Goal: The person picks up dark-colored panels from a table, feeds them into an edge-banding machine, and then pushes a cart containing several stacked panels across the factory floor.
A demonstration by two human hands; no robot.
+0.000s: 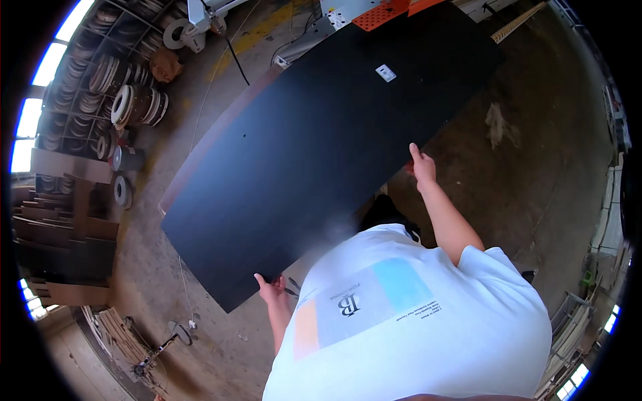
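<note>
A large dark board (pixel 294 154) stretches across the view in front of me, tilted from lower left to upper right. A small white label (pixel 385 73) sits on its face toward the far end. My left hand (pixel 271 289) grips the near edge by the lower left corner, thumb on top and fingers hidden underneath. Further right along the same edge, my right hand (pixel 421 166) is closed on the board too, its thumb over the top. A reddish-brown surface (pixel 234 110) shows along the board's far left side.
Orange and grey machine parts (pixel 381 17) adjoin the board's far end. Shelving with edging rolls (pixel 110 73) lines the left, with stacked brown panels (pixel 67 227) below. A stand with a round base (pixel 179 332) is at lower left. A crumpled pale sheet (pixel 496 125) lies on the floor at right.
</note>
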